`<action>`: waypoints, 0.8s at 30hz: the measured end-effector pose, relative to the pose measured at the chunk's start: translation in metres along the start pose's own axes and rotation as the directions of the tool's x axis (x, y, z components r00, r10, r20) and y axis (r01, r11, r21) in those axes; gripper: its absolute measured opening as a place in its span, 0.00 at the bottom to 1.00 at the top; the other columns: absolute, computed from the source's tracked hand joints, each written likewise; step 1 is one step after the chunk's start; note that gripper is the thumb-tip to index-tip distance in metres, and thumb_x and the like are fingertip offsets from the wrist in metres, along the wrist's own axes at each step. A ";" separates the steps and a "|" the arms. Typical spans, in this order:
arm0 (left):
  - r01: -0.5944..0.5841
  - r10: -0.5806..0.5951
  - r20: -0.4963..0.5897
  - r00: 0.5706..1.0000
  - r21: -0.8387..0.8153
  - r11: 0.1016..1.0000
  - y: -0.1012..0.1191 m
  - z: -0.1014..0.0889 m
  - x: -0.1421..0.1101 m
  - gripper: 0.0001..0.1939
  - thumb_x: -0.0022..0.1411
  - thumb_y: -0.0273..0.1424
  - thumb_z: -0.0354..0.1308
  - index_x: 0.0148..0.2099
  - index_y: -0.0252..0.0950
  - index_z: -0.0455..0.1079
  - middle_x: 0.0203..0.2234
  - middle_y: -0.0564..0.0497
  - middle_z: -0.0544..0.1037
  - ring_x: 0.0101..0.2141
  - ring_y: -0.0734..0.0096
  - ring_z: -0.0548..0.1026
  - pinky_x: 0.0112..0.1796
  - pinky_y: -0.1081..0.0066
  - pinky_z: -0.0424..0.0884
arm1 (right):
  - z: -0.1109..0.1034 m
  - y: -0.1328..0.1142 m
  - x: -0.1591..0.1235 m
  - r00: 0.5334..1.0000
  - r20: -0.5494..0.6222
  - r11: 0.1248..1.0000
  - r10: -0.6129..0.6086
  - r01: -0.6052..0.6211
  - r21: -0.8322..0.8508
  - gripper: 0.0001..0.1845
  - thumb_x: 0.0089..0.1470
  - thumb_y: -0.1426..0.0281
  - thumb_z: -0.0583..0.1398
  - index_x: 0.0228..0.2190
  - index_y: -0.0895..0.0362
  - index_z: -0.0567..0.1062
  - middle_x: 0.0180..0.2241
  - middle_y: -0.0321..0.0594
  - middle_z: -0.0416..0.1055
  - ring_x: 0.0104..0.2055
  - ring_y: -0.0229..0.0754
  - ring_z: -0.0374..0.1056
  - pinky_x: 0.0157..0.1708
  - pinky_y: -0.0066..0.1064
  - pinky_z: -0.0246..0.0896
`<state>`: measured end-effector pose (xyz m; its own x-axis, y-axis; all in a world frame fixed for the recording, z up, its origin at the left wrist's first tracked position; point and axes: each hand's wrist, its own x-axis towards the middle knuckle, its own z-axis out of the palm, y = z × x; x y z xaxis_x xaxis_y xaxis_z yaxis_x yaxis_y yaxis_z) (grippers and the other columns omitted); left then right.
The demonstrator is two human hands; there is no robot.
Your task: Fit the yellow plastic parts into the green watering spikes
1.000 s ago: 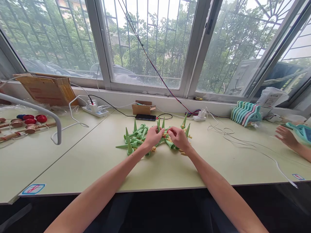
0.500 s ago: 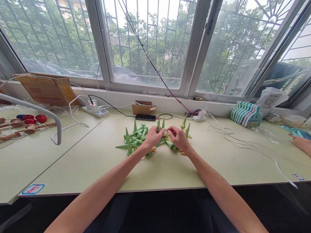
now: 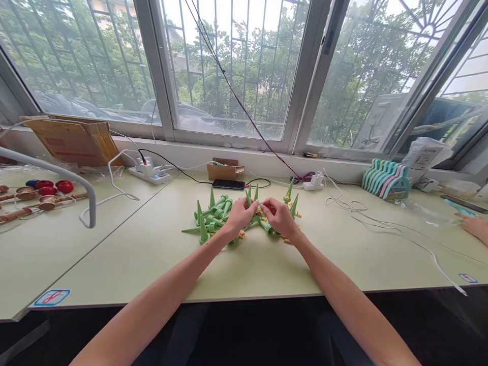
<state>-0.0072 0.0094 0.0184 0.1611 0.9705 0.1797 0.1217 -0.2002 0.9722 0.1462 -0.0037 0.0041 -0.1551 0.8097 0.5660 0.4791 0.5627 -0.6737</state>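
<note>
In the head view my left hand is closed around a green plastic watering spike, tip upward. My right hand is beside it, thumb and fingers pinched together at the near side of the spike. Whatever sits in that pinch is small and mostly covered by my fingers. Loose green spikes lie in a heap to the left, some standing on their wide ends. On the right, more spikes stand with small yellow valve pieces around them. Another yellow piece lies below my left hand.
Behind the heap are a phone and a small cardboard box. Power strips and white cables run along the back. Pastel hangers stand at right, near another person's hand. Wooden toys lie at left.
My hands have hardly moved, with the right fingers shifting slightly at the spike. At the far right, the other person's blue item has moved, and a dark flat object now shows behind it.
</note>
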 end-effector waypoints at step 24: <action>0.060 -0.033 0.152 0.988 -0.178 0.982 -0.001 -0.001 -0.001 0.18 0.50 0.40 0.68 0.34 0.32 0.68 0.22 0.54 0.68 0.20 0.81 0.62 0.20 0.76 0.63 | 0.001 0.007 0.002 0.998 -0.066 0.999 -0.004 0.001 -0.038 0.12 0.60 0.62 0.54 0.29 0.56 0.70 0.25 0.35 0.68 0.24 0.36 0.61 0.27 0.29 0.55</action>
<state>-0.0087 0.0088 0.0177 0.3041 0.9447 0.1224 -0.0450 -0.1141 0.9924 0.1484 0.0016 0.0002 -0.0993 0.7947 0.5988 0.5111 0.5570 -0.6546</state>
